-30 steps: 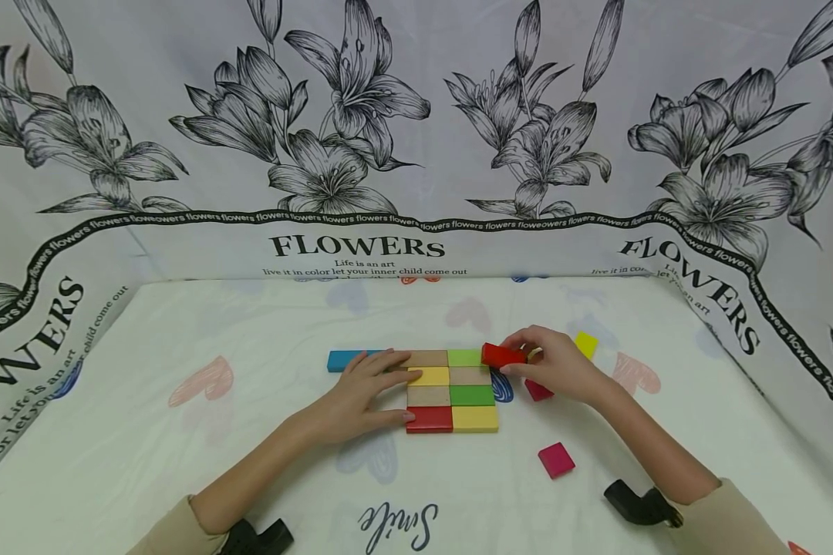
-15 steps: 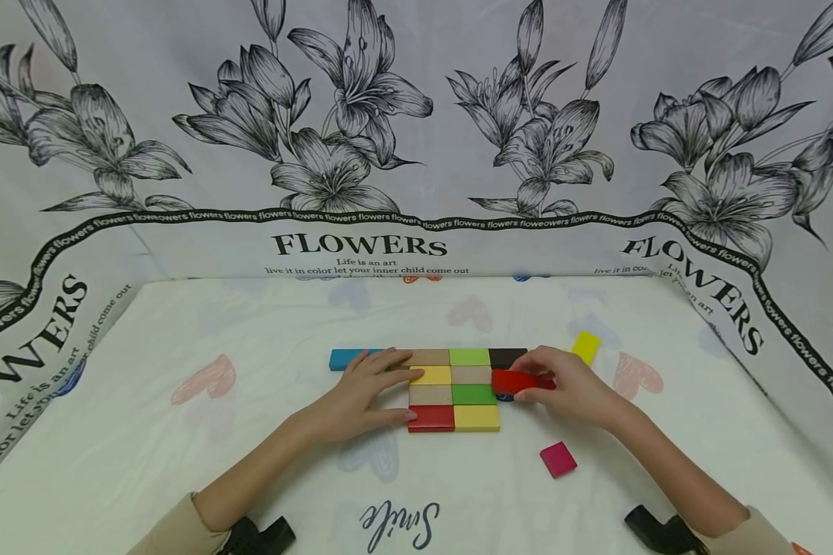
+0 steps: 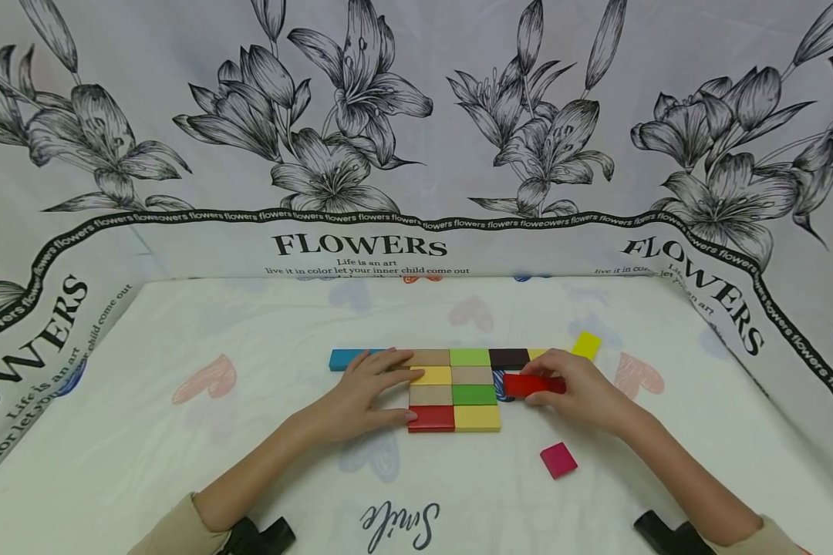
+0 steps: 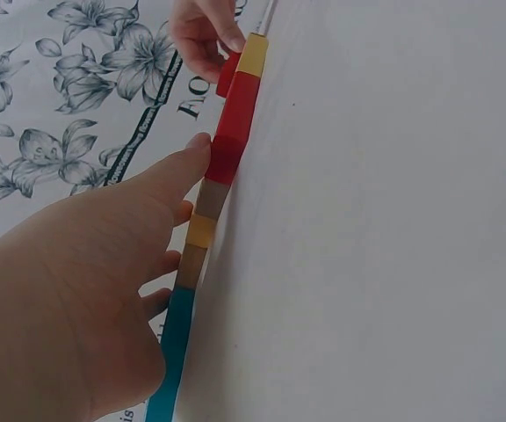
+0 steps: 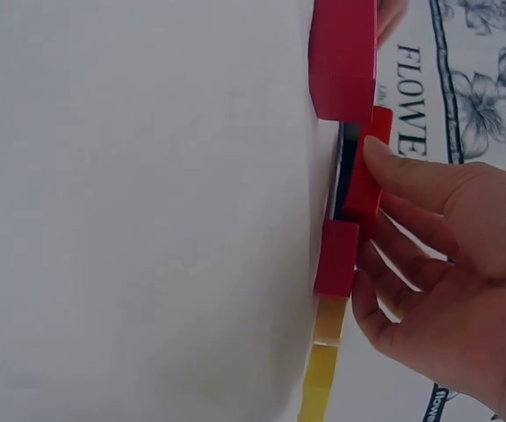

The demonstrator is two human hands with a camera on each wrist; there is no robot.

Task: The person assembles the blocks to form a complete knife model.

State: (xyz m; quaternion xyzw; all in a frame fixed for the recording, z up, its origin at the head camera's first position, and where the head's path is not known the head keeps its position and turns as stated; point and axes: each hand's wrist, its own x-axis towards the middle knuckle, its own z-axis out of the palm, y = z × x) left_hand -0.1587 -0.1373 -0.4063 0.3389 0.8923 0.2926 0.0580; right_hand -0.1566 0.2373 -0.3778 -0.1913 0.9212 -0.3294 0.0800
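My right hand (image 3: pixel 578 391) pinches a red wooden block (image 3: pixel 533 385) between thumb and fingers, just right of a flat group of coloured blocks. Along the left side of that group rests my left hand (image 3: pixel 361 397), fingers extended; its thumb touches a dark red block (image 3: pixel 431 418) and a fingertip lies on a yellow block (image 3: pixel 428 375). The group also has tan, green and yellow pieces. Its far row runs from a blue block (image 3: pixel 348 360) to a black block (image 3: pixel 509 359). In the right wrist view, a crimson block (image 5: pixel 336 258) stands beside the held one; the head view hides it.
A loose crimson block (image 3: pixel 558 460) lies nearer me on the right. Beyond my right hand is a tilted yellow block (image 3: pixel 586 346), with another yellow piece (image 3: pixel 537 354) beside the black one. A flower-printed cloth (image 3: pixel 416 116) rises behind the table.
My right hand has brought the red block from over the far row towards me and slightly right, uncovering the black block. My left hand stays in place.
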